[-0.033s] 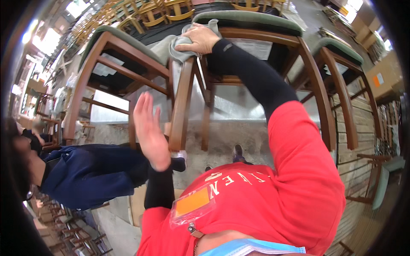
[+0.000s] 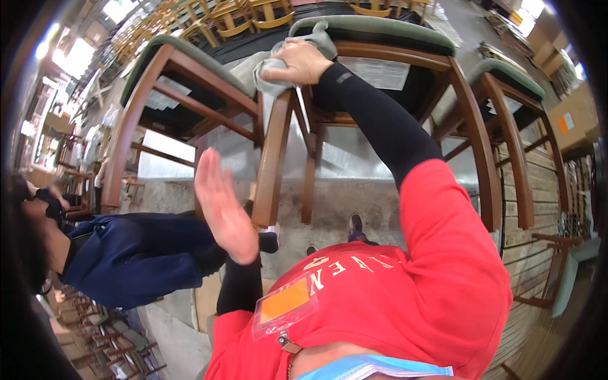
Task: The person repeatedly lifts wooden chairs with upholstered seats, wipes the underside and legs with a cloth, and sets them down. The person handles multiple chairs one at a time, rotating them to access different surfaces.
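My right hand [image 2: 297, 60] is closed on a grey cloth [image 2: 263, 69] and presses it against the top corner of a brown wooden chair frame [image 2: 275, 152]. That chair has a green cushioned seat [image 2: 373, 28]. My right arm wears a black sleeve under a red top. My left hand [image 2: 221, 206] is raised flat with straight fingers, holding nothing, just left of the chair's leg and apart from it.
A second green-seated wooden chair [image 2: 164, 76] stands to the left and a third [image 2: 506, 101] to the right. A person in blue clothing [image 2: 126, 259] is at the left. Cardboard boxes [image 2: 570, 120] sit at far right; several yellow chairs [image 2: 253, 12] are stacked beyond.
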### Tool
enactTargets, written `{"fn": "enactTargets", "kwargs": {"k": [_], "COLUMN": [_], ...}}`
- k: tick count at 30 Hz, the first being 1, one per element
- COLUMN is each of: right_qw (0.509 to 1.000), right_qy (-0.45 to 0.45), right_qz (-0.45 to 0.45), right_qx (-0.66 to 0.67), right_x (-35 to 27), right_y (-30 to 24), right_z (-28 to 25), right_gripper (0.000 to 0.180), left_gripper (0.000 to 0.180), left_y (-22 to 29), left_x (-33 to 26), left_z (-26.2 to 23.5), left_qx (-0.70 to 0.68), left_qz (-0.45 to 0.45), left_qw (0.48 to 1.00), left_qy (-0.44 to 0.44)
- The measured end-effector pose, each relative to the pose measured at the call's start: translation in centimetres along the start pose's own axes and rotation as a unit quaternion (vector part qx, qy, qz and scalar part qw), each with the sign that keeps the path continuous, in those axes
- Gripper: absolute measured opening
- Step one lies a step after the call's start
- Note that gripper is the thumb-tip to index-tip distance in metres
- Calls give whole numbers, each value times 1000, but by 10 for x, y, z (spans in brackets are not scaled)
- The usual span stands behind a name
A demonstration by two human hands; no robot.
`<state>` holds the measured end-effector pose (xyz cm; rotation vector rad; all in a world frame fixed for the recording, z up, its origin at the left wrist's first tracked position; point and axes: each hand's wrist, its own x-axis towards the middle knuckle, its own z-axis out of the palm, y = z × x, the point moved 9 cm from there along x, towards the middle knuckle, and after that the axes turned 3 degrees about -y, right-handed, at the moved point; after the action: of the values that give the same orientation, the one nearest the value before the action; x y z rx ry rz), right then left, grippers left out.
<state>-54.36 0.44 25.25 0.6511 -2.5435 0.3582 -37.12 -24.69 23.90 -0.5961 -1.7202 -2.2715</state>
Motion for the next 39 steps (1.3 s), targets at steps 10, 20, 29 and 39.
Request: {"fn": "enactTargets", "kwargs": {"k": [10,20,29,39], "right_qw": [907,858,742,740], "right_qy": [118,301,540,224], "right_qz": [-317,-93,222,381], "right_qx": [250,406,331,507], "right_x": [-38,-90,-98,-205], "right_y": [-165,-179,-31,53], "right_z": [-19,-6,62,289], "right_gripper": [50,36,66,63], "left_gripper": [79,79,83,83], "left_y": [84,76,75,49], "left_x": [-35,-20,-9,18], "left_z": [-9,-1,24,45], "left_qx": [245,309,346,306], "left_qz": [334,398,393,284], "left_qw": [902,859,852,897], "left_qy": [121,89,-30,-144]}}
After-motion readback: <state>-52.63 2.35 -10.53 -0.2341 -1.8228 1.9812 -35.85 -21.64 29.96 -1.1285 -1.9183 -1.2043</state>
